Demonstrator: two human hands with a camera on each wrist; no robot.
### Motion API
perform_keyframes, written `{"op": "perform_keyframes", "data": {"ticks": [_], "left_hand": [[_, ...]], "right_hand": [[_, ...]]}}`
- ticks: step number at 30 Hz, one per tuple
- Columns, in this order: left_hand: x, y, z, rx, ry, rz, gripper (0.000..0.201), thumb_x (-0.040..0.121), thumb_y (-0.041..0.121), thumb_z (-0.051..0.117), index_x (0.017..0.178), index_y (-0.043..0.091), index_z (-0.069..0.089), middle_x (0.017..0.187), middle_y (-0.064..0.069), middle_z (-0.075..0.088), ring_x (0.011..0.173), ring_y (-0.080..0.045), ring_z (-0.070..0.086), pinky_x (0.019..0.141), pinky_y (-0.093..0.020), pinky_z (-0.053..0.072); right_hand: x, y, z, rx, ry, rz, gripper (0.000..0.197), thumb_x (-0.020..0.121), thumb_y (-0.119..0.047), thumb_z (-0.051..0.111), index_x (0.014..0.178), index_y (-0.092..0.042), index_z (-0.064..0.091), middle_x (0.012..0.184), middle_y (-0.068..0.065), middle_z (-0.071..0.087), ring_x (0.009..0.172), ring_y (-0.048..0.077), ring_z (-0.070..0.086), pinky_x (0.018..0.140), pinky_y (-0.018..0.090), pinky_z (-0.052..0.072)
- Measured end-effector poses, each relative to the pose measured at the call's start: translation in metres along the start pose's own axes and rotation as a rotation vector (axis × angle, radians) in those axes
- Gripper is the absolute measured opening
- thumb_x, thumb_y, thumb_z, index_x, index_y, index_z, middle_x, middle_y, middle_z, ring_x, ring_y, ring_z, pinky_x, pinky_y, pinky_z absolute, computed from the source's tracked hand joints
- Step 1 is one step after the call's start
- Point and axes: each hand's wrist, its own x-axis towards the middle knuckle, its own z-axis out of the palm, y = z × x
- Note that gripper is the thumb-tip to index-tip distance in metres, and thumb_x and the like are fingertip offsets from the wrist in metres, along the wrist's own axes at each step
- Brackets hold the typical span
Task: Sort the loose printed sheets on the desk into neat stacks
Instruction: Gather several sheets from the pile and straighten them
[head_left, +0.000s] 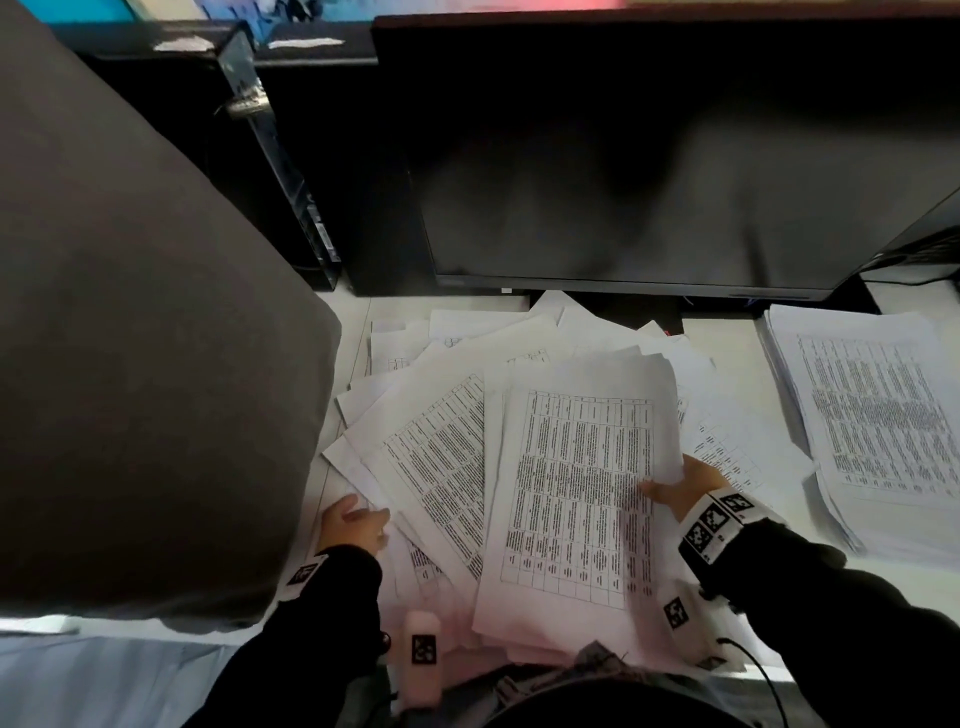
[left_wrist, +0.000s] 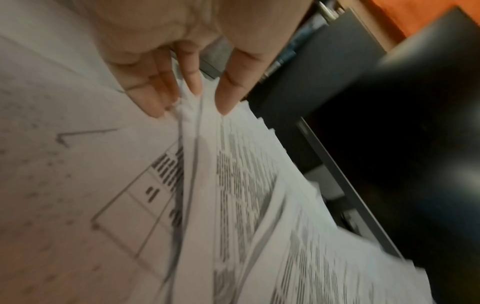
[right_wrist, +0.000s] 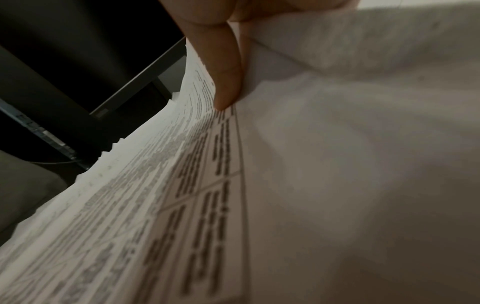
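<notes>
sheets (head_left: 576, 493): matt white paper, black print
monitor (head_left: 649, 182): dark, faintly glossy screen, black plastic bezel
desk (head_left: 727, 332): smooth white top
sleeve (head_left: 841, 623): black matt cloth

**Desk and surroundings, low light**

White desk (head_left: 724, 335), a bare strip along its back edge. Wide monitor (head_left: 649, 156) at back centre, screen dark. Second dark screen (head_left: 927, 234) at the back right corner. Black cabinet (head_left: 311, 171) behind the back left corner. Large grey padded shape (head_left: 130, 364) over the left edge. Pinkish tint along the front edge.
</notes>
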Motion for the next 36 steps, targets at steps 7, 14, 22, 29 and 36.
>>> {"op": "perform_keyframes", "data": {"ticks": [7, 14, 22, 29, 36], "left_hand": [[0.005, 0.016, 0.002, 0.201, -0.035, 0.108, 0.042, 0.081, 0.015, 0.065, 0.119, 0.028, 0.052, 0.114, -0.008, 0.053, 0.081, -0.022, 0.057, 0.088, -0.039, 0.051], [-0.02, 0.025, 0.017, 0.668, 0.076, 0.329, 0.046, 0.067, 0.054, 0.07, 0.102, 0.026, 0.06, 0.121, 0.0, 0.039, 0.099, -0.021, 0.052, 0.1, -0.032, 0.039], [-0.022, 0.034, 0.015, 0.606, -0.053, 0.271, 0.034, 0.081, 0.022, 0.068, 0.11, 0.006, 0.062, 0.109, -0.01, 0.066, 0.099, -0.027, 0.061, 0.085, -0.027, 0.043], [-0.013, 0.053, 0.004, 0.633, -0.065, 0.361, 0.033, 0.091, 0.013, 0.053, 0.123, 0.007, 0.048, 0.119, -0.011, 0.061, 0.111, -0.029, 0.057, 0.095, -0.033, 0.041], [-0.012, 0.037, 0.019, 0.78, -0.259, 0.3, 0.021, 0.093, 0.023, 0.047, 0.113, 0.017, 0.052, 0.117, -0.007, 0.063, 0.104, -0.026, 0.059, 0.096, -0.041, 0.046]], "right_hand": [[-0.004, 0.003, 0.002, -0.033, -0.047, 0.008, 0.048, 0.08, -0.022, 0.069, 0.123, -0.007, 0.053, 0.112, 0.014, 0.065, 0.084, 0.022, 0.055, 0.07, 0.028, 0.044], [-0.006, 0.011, -0.001, -0.006, -0.053, 0.025, 0.05, 0.081, -0.021, 0.068, 0.125, -0.006, 0.051, 0.115, 0.013, 0.064, 0.085, 0.02, 0.052, 0.078, 0.03, 0.042], [-0.005, 0.019, -0.007, 0.036, -0.087, -0.046, 0.062, 0.073, -0.024, 0.077, 0.127, -0.009, 0.05, 0.115, 0.011, 0.064, 0.093, 0.022, 0.058, 0.084, 0.03, 0.045], [-0.001, 0.019, -0.013, -0.092, -0.117, -0.03, 0.058, 0.079, -0.024, 0.071, 0.13, -0.007, 0.048, 0.124, 0.013, 0.06, 0.116, 0.028, 0.055, 0.097, 0.032, 0.041], [0.0, 0.011, -0.014, -0.101, -0.126, -0.058, 0.056, 0.083, -0.026, 0.067, 0.131, -0.007, 0.046, 0.125, 0.014, 0.06, 0.115, 0.029, 0.056, 0.096, 0.033, 0.042]]}}
